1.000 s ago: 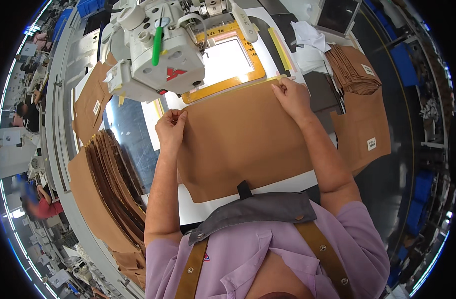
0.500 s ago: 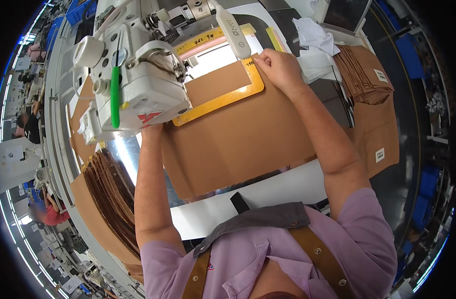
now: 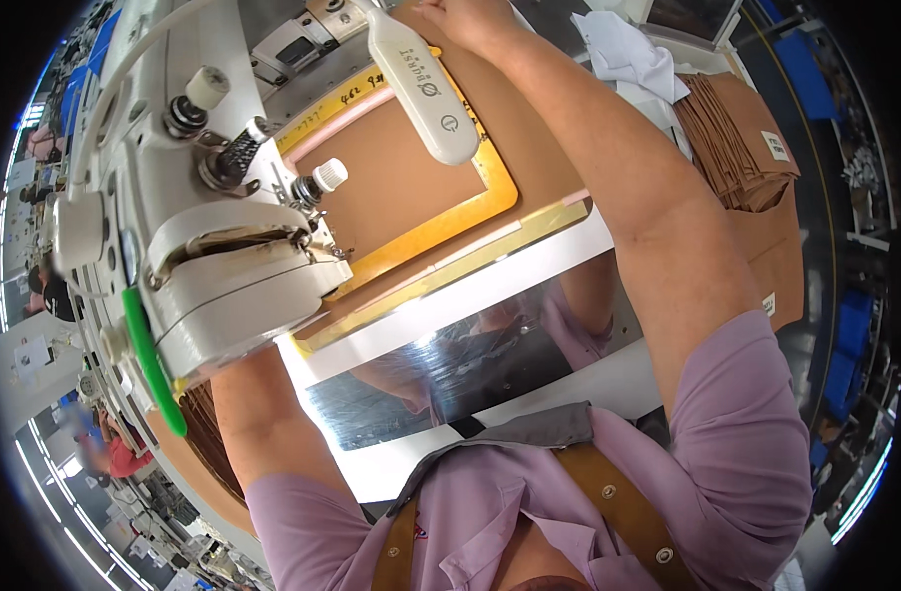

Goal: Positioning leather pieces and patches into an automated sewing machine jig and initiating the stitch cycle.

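Note:
A brown fabric panel [image 3: 510, 118] lies under the white sewing machine head [image 3: 234, 266] and shows through the opening of a yellow template frame [image 3: 401, 251]. My right hand [image 3: 465, 22] is at the far edge of the picture, its fingers closed on the panel's far right part. The picture's top edge partly cuts that hand off. My left forearm [image 3: 263, 394] reaches under the machine head, which hides my left hand and its fingers. Nearer my body than the frame runs a yellow-edged strip [image 3: 450, 261] along the work.
A white lamp-like bar [image 3: 426, 94] hangs over the frame. A green rod [image 3: 155, 364] sticks out from the machine. Brown pieces are stacked at the right [image 3: 736, 148] and beside my left arm [image 3: 209, 443]. White cloth [image 3: 628, 54] lies far right; a shiny metal plate [image 3: 460, 360] is before me.
My right hand has moved away from my body, and the brown panel has slid the same way. The metal plate and yellow-edged strip now show. The machine looks larger and closer.

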The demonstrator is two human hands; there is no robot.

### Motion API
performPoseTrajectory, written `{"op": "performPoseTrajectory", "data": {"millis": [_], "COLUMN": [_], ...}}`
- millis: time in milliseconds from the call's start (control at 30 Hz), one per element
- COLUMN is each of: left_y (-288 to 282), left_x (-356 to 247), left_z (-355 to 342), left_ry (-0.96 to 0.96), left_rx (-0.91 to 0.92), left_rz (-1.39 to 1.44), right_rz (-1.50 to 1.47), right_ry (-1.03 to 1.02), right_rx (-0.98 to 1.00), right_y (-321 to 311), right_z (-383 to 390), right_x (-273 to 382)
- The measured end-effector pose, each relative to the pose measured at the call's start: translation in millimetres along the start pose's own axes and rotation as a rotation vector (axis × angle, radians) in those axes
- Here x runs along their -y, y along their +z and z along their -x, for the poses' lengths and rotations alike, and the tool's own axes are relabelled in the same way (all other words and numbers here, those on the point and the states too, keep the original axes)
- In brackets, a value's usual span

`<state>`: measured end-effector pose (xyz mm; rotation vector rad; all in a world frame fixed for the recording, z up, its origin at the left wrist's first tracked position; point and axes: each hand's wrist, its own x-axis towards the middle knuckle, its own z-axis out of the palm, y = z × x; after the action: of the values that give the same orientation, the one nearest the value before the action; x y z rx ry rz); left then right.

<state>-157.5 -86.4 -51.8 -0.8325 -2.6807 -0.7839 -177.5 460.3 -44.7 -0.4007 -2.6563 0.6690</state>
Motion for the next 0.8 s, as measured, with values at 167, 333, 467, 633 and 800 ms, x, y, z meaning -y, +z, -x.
{"op": "performPoseTrajectory", "data": {"millis": [167,333,467,633,800], "left_y": [-5,10,14,3,11], "left_x": [-9,-35,-114,-171,-175], "left_z": [17,22,58,93,103], "left_ry": [0.033,0.083,-0.159,-0.022,-0.022], "left_rx": [-0.004,-0.027,0.017,0.137,0.164], "left_rz": [-0.074,-0.133,0.171,-0.059,-0.155], "right_rz": [-0.094,-0.168,-0.015,0.146,0.241], "right_ry": [-0.151,-0.214,-0.271,-0.271,-0.292], "right_rx": [-0.252,-0.223,-0.131,0.054,0.073], "right_y": [-29,-76,-97,-123,-119], "right_z": [21,107,193,274,291], "right_x": [13,-1,-8,10,0]}}
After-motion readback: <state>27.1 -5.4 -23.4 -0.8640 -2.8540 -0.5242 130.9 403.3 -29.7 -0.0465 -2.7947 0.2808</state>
